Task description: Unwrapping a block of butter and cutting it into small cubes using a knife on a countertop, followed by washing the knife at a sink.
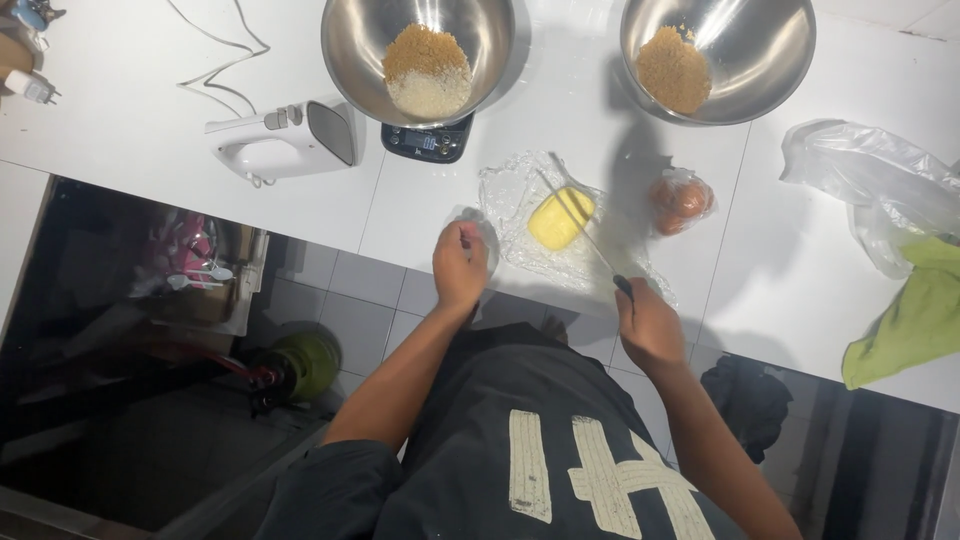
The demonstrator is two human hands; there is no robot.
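We are looking straight down at a white tiled counter (560, 90), and just below the middle of the frame sits a pale yellow block of butter (560, 218) on a crumpled sheet of clear plastic wrap (510, 190). Our right hand (648, 325) is closed round the dark handle of a thin-bladed knife (578, 222), whose blade runs up and left across the butter. Our left hand (460, 265) is curled at the wrap's left edge, fingers pinched on something small; what exactly, we cannot tell.

We judge the step in hand to be cutting the butter. The next move calls for pressing the blade down evenly while the left hand keeps the wrap from sliding.

At upper centre, a steel bowl (355, 50) of brown and white sugar stands on a small black digital scale (428, 142); a second steel bowl (770, 50) holds brown sugar at upper right. A white hand mixer (285, 140) lies to the left, and bagged brown eggs (682, 200) sit right of the butter.
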